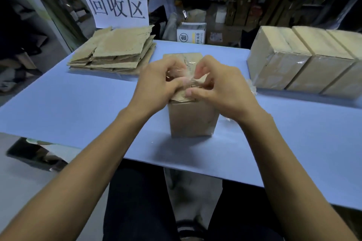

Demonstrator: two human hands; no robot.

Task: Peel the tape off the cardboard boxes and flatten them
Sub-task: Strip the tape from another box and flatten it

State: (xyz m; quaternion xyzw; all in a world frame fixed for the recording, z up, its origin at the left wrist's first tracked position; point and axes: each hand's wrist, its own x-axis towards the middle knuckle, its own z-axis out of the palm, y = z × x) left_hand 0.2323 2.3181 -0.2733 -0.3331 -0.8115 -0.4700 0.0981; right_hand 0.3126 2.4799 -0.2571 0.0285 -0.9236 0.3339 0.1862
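Note:
A small brown cardboard box (193, 121) stands upright in the middle of the blue table (78, 107). Both hands are over its top. My left hand (158, 84) has its fingers curled and pinches crumpled clear tape (189, 77) at the box's top seam. My right hand (219, 86) pinches the same tape from the other side, thumb pressed near the torn front edge. The top's surface is ragged where the tape has lifted paper. The fingertips hide most of the seam.
A stack of flattened boxes (115, 51) lies at the back left under a white paper sign (115, 2). Three taped boxes (305, 60) stand in a row at the right. Shelving with clutter runs behind the table.

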